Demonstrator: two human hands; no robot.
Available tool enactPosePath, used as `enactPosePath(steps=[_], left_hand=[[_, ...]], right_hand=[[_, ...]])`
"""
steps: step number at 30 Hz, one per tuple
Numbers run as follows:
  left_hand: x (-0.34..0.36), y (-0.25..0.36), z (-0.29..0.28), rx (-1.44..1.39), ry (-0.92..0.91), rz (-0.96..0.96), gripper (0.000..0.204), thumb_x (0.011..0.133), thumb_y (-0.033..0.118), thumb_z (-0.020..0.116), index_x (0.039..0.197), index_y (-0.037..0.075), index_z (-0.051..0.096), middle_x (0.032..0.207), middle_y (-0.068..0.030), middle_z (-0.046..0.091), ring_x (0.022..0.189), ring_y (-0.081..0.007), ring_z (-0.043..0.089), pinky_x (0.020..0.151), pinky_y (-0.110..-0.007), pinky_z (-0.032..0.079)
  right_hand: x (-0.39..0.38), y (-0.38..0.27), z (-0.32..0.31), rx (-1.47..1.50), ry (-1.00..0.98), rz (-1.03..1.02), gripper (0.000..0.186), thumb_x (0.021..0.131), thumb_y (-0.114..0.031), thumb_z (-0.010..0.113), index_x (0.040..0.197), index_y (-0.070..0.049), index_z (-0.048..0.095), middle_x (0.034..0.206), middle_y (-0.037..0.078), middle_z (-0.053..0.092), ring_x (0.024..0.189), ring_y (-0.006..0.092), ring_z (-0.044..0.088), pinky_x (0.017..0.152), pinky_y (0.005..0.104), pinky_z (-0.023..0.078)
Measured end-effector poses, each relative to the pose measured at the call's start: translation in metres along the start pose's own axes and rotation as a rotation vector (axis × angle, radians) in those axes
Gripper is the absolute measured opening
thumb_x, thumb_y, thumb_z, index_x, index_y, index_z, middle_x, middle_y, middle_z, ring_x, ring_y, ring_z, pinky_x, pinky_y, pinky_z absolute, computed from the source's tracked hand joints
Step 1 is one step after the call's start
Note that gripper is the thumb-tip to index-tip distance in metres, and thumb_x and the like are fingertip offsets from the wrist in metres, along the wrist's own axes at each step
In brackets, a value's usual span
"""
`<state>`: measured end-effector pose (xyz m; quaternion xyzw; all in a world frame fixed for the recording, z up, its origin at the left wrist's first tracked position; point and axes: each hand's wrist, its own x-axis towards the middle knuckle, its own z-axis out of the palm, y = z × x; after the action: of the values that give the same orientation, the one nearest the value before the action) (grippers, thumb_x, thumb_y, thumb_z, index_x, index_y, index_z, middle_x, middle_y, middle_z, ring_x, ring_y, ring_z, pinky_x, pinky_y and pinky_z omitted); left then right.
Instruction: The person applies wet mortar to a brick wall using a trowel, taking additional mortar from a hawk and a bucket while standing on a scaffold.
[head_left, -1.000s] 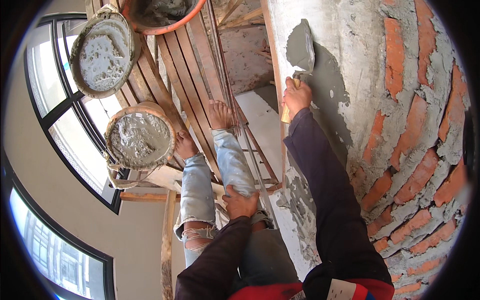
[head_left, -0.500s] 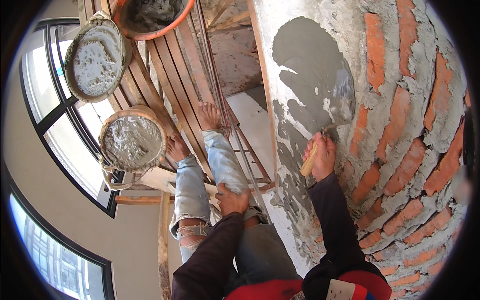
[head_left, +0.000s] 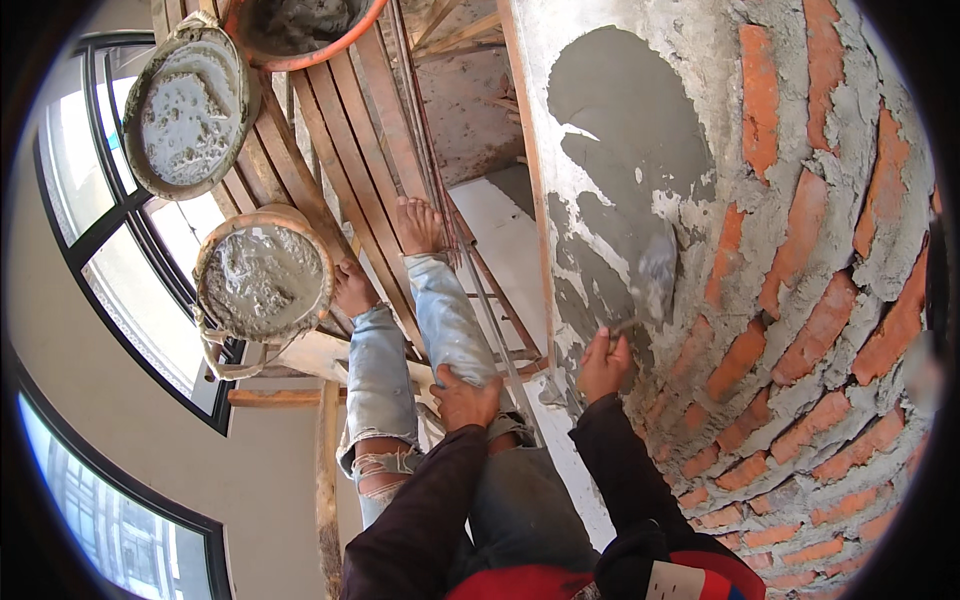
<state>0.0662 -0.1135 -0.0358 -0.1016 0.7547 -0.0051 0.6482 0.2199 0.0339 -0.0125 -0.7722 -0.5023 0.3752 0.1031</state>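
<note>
With my right hand (head_left: 604, 364) I grip a trowel; its handle is mostly hidden by my fingers. The trowel's metal blade (head_left: 657, 270), slightly blurred, lies against the wall over grey wet mortar (head_left: 630, 105). That mortar forms a smooth patch higher up, with thin, streaky coverage and pale gaps lower down. On the shin of my right leg, over torn light-blue jeans (head_left: 448, 310), rests my left hand (head_left: 466, 400). It holds no tool, and its fingers are curved and a little apart.
Rough exposed brickwork (head_left: 815, 330) borders the mortar on the right. My bare feet are on wooden planks (head_left: 345, 140). Two mortar buckets (head_left: 205, 285) (head_left: 188, 185) and an orange tub (head_left: 300, 62) stand at the left. Thin metal rods (head_left: 425, 150) run beside my right foot. Black-framed windows (head_left: 130, 210) lie beyond.
My right hand and the trowel have moved down the wall and somewhat left. The blade has left the upper patch's right edge. My left hand stays on the leg.
</note>
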Motion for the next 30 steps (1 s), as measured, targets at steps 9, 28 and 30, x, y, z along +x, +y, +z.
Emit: enactPosePath(steps=[9, 28, 30], left_hand=[[-0.006, 0.004, -0.013, 0.144, -0.012, 0.035, 0.096, 0.073, 0.043, 0.075, 0.142, 0.000, 0.024, 0.133, -0.0363, 0.037, 0.115, -0.0526, 0.051, 0.098, -0.052, 0.045], [0.007, -0.015, -0.010, 0.230, -0.007, 0.072, 0.095, 0.073, 0.042, 0.072, 0.143, 0.001, 0.023, 0.132, -0.0380, 0.038, 0.115, -0.0528, 0.051, 0.098, -0.051, 0.045], [0.008, -0.015, -0.011, 0.244, 0.018, 0.053, 0.095, 0.071, 0.044, 0.075, 0.141, 0.004, 0.025, 0.128, -0.0333, 0.042, 0.111, -0.0500, 0.055, 0.096, -0.052, 0.046]], right_hand=[[0.157, -0.042, 0.188, -0.655, 0.035, -0.187, 0.035, 0.090, -0.042, 0.062, 0.106, -0.011, 0.062, 0.094, 0.016, 0.070, 0.091, 0.0395, 0.066, 0.077, 0.0511, 0.052], [0.078, -0.018, 0.056, 0.302, 0.054, -0.130, 0.026, 0.099, -0.025, 0.061, 0.082, -0.006, 0.054, 0.057, -0.003, 0.049, 0.048, 0.0065, 0.046, 0.050, 0.0255, 0.040], [0.092, -0.037, 0.048, 0.242, -0.051, -0.188, 0.030, 0.099, -0.028, 0.060, 0.080, -0.006, 0.053, 0.058, -0.002, 0.051, 0.047, 0.0076, 0.045, 0.050, 0.0251, 0.039]])
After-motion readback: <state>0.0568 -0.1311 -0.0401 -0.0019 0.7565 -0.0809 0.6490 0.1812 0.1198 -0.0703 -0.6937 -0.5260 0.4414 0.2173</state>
